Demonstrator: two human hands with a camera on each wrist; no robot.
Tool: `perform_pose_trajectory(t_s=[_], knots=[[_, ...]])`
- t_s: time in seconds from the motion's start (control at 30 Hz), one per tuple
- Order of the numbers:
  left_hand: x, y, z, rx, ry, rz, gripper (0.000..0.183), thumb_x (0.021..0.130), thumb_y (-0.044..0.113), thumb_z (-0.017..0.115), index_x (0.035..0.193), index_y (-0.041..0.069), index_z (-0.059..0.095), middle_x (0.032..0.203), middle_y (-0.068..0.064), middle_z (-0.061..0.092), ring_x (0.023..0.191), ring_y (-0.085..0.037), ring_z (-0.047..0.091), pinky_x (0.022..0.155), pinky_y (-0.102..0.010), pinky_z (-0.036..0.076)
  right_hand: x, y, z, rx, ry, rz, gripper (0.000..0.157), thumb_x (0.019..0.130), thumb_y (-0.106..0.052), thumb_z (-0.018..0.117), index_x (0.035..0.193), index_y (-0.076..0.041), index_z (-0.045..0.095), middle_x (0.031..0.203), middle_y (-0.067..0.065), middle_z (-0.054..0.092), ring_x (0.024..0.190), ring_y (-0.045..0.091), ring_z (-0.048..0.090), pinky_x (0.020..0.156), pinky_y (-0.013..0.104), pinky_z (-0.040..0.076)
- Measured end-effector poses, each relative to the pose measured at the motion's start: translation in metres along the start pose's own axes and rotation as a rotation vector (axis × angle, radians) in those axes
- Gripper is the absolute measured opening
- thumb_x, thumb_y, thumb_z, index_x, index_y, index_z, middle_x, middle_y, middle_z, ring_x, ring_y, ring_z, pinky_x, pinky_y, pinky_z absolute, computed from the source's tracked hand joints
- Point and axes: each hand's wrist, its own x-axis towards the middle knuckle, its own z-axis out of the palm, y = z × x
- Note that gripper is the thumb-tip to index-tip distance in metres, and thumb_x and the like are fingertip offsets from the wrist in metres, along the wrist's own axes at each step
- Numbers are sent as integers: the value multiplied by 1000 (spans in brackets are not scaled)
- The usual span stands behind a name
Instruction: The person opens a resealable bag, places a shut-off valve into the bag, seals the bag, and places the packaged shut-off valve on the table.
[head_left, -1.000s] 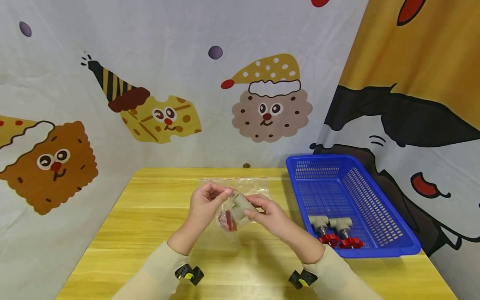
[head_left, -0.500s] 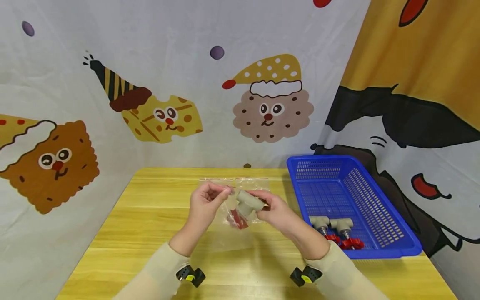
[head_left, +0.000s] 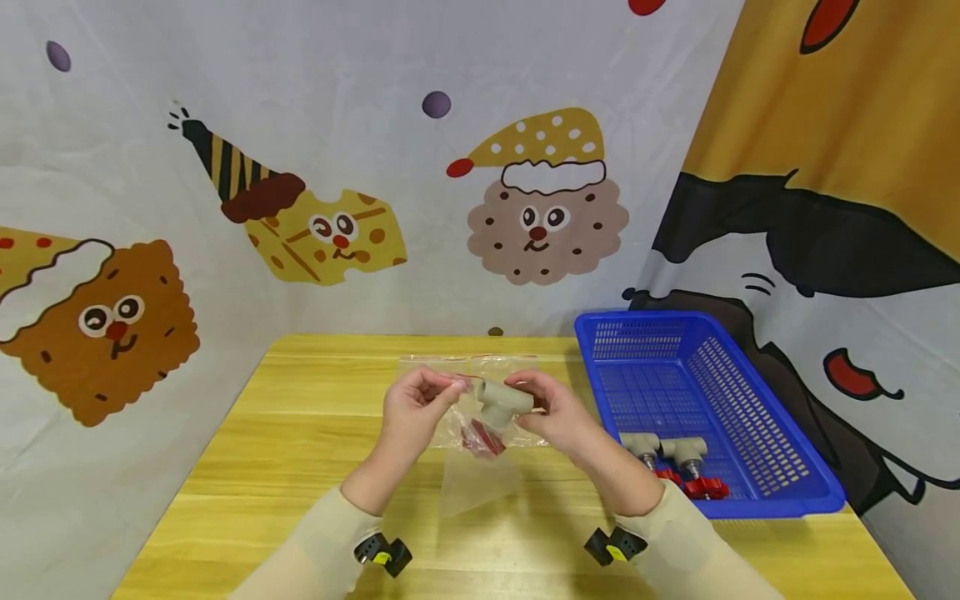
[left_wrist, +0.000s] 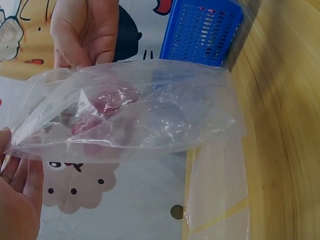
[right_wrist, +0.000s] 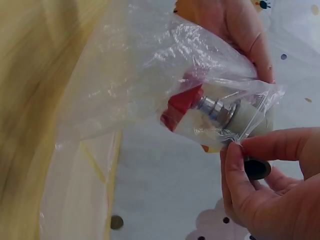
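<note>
A grey tee-shaped stop valve sits in the mouth of a clear zip bag, between both hands. Its red handle and metal stem lie inside the film, while an open pipe end shows outside it. My left hand pinches the bag's edge on the left. At the right, my right hand pinches the bag's rim between thumb and finger, close around that pipe end. In the left wrist view, glare on the bag blurs the valve.
A blue mesh basket stands on the right of the wooden table, with two similar valves in its near left corner. Flat clear bags lie behind the hands. A printed cloth hangs behind the table.
The valve has turned and shifted slightly right and up, its grey body now showing more. My right hand has slid right along it to its end. The left hand keeps its pinch.
</note>
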Motion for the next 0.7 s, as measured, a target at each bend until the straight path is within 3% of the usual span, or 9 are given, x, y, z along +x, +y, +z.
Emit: perform_pose_trajectory(t_s=[0.17,0.3,0.5,0.7], knots=[[-1,0,0,-6,-19,17,13,84,2,69,85,-8,60,90,-11,72,81,-9,68,70,-23,56,-1,-2,-2,-206,-11,-124,45,81,13,61,120,-10,61,121,15,62,102,28,60,80,32,55],[-1,0,1,-5,-30,14,14,85,3,69,85,-8,61,92,-15,71,83,-10,68,72,-24,56,-2,-4,-4,-261,-51,-169,45,84,8,63,123,-13,63,124,14,61,104,29,60,79,34,56],[-1,-1,1,-21,-18,-6,16,84,4,69,85,-9,60,89,0,72,83,-11,69,72,-24,56,-2,-6,-6,-284,-83,-114,47,83,9,62,125,-11,62,121,17,60,95,26,62,69,28,55],[0,-2,0,-15,6,-17,16,84,5,70,86,-7,60,88,-3,73,80,-13,68,70,-25,57,1,-8,-9,-223,-85,-49,45,81,13,55,122,-4,63,118,21,60,93,25,62,65,26,54]])
